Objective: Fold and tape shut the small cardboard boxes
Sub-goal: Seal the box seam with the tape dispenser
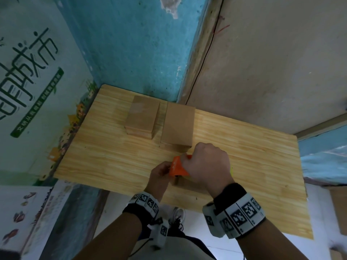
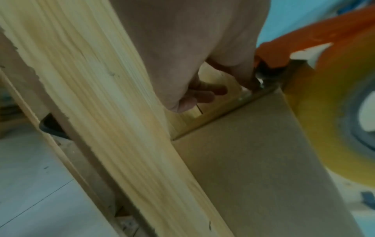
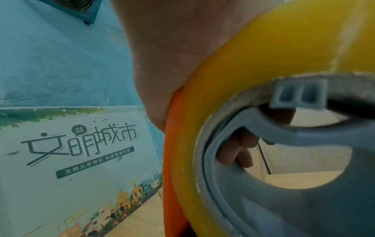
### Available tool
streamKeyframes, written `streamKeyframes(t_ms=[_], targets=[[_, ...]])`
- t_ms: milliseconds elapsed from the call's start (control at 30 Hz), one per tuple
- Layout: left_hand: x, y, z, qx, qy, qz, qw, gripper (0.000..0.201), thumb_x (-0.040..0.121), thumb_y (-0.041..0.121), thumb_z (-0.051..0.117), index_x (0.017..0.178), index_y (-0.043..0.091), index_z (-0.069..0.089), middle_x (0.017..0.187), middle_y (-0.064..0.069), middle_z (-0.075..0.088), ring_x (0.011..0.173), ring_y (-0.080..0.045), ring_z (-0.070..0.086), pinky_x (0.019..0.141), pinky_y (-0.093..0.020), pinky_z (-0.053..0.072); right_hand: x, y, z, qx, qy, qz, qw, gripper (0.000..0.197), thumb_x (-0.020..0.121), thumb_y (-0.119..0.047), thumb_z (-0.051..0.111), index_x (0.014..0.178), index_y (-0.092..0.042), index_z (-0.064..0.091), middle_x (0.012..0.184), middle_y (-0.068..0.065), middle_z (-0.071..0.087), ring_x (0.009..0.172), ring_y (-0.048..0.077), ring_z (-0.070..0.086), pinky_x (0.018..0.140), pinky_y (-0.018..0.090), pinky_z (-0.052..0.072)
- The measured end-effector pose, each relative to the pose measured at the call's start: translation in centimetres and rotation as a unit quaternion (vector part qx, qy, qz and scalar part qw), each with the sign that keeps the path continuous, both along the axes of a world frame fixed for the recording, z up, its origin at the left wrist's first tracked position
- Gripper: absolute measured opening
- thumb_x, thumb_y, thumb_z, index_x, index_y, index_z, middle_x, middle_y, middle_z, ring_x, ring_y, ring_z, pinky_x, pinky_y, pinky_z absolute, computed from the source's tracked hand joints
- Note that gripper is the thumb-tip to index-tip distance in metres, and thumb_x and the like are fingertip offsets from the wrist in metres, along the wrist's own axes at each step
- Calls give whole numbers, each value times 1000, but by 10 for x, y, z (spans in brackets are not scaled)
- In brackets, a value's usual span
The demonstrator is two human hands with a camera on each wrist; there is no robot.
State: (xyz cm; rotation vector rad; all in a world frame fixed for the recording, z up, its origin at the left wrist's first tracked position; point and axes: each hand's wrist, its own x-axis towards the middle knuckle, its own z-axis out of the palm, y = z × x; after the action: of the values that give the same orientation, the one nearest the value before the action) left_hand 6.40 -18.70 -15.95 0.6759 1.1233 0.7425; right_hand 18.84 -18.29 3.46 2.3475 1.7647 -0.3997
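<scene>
My right hand (image 1: 206, 166) grips an orange tape dispenser (image 1: 177, 167) over a small cardboard box (image 2: 253, 160) at the table's front edge. The hands hide most of that box in the head view. A yellow tape roll (image 3: 263, 56) sits on the dispenser's grey hub (image 3: 263, 192). My left hand (image 1: 160, 174) is at the dispenser's blade end with curled fingers (image 2: 192, 96). One fingertip is down on a shiny strip of tape (image 2: 243, 96) at the box's edge. Two more cardboard boxes, one (image 1: 141, 117) left of the other (image 1: 178, 124), stand at the back of the table.
The wooden table (image 1: 103, 156) stands in a corner of blue walls, with a printed poster (image 1: 28, 81) on its left. My shoe (image 1: 177, 214) shows on the white floor below the front edge. More cardboard (image 1: 338, 209) lies off the table's right end.
</scene>
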Motion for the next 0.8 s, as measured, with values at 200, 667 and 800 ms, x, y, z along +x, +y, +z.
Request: streamKeyframes(t_ms=[200,667,800], targets=[[5,-8,5,45,-12,-39,998,26,69,27,66,94,19,67,76,8,67,69,-9,58,63,-26,44,1,-2,-3,18,5,-21,1000,43,96,-58,47,86,-16,44,76,-1,42,72,25,47,65,33,39],[-11,12,0,95,28,-282,954,105,57,15,98,147,28,46,129,6,69,124,-15,63,96,-31,53,1,-2,-5,29,0,-12,1000,44,94,-58,48,84,-15,45,79,2,46,70,26,48,64,33,38],[-9,12,8,122,10,-275,953,105,60,-2,95,146,27,44,130,1,68,121,-10,64,92,-27,56,3,-2,-6,11,3,4,1000,44,94,-58,49,83,-15,47,75,0,46,69,26,49,63,33,40]])
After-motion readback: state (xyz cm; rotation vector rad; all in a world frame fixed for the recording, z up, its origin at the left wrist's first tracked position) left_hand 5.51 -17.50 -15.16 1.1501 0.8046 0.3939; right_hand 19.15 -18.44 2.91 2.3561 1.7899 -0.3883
